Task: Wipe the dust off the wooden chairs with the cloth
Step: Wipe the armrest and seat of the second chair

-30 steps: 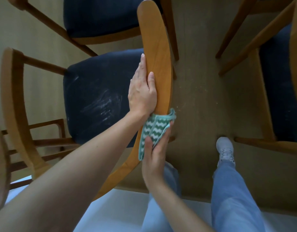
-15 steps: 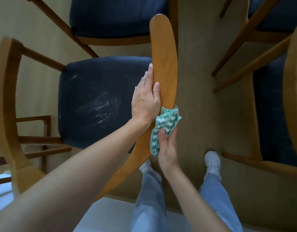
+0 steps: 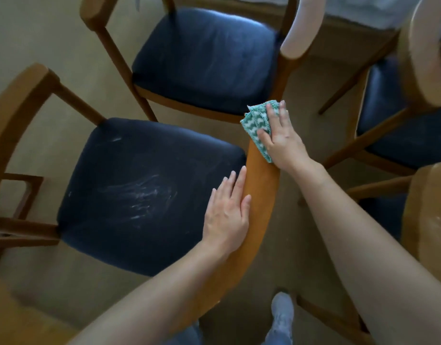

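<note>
Head view: the curved backrest [image 3: 260, 195] of the nearest wooden chair [image 3: 102, 245] was pictured from above. Its long axis ran from the bottom centre of the frame up and away from the wearer, bowing slightly to the right, and its far end pointed toward a second chair [image 3: 207, 58] standing just beyond.

The cloth [image 3: 254, 120], green with white zigzag stripes and bunched into folds, was pressed onto that far end by the right hand [image 3: 281, 140]. The fingers were laid out straight over the fabric rather than curled round it, and the cloth's loose corners were fanned out to the left of the fingertips.

The left hand [image 3: 227, 215] was rested flat against the seat-facing side of the backrest, nearer its middle. It was relaxed and nothing was grasped, and its fingers were aimed along the rail's length. The two hands were kept apart along the same rail, the right one farther away.

Pale dust streaks [image 3: 145, 192] were seen on the chair's dark blue padded seat. A third chair [image 3: 401, 135] with the same dark upholstery was placed to the right, and a further wooden rail [image 3: 428, 220] was visible at the right edge. A grey shoe [image 3: 281, 307] was planted on the beige floor [image 3: 276, 257] beside the backrest's near end.
</note>
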A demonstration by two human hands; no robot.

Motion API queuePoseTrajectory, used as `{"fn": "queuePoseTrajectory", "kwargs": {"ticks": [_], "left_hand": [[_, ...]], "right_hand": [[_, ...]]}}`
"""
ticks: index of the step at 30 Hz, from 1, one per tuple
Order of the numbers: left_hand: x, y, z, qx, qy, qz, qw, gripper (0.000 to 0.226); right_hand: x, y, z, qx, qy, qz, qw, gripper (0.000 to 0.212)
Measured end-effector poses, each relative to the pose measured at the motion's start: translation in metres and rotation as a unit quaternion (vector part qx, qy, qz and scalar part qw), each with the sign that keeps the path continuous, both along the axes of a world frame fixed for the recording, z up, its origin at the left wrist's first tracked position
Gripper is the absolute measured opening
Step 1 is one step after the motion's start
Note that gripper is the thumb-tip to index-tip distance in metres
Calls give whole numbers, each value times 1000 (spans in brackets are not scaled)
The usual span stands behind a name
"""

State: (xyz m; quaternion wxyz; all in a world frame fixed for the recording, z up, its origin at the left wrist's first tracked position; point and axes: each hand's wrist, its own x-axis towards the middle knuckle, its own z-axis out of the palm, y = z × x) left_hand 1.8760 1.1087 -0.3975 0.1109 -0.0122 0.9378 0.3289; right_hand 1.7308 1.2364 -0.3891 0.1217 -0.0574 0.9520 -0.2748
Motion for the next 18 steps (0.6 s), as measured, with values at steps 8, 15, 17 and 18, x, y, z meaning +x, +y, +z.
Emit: {"fn": "queuePoseTrajectory", "kwargs": {"ticks": [8,15,17,18], "left_hand": [[-2,-2,1,15,-5,10,1000,65],[1,-4,11,-39,-75,-1,996,79],[14,-10,18,-57,-129,-23,990,65],[27,-14,21,-69,-151,-33,986,66]], "right_hand": [[10,3,3,118,58,125,983,54],[29,12,12,179,19,180,967,49],[15,11,20,220,17,198,955,54],[6,10,23,243,16,200,949,56]]}}
